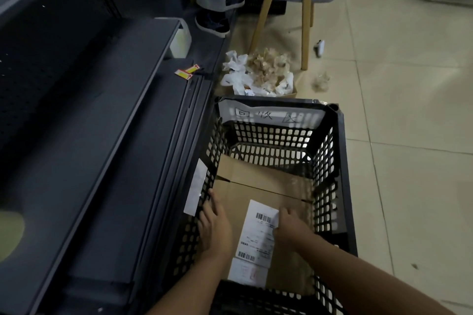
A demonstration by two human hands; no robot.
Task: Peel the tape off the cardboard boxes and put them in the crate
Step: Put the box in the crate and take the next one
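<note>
Flattened cardboard box (pixel 266 186) lies inside black crate (pixel 340 161) on the floor. Left hand (pixel 215 225) rests flat, fingers straight, on its left side; right hand (pixel 289 225) pinches the white shipping label (pixel 258 235) at its edge. Judged light, stiff, bendable at creases; take hold by the side edges.

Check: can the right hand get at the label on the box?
Probably yes. The right hand already lies at the label's edge on the box, and the crate is open on top.
</note>
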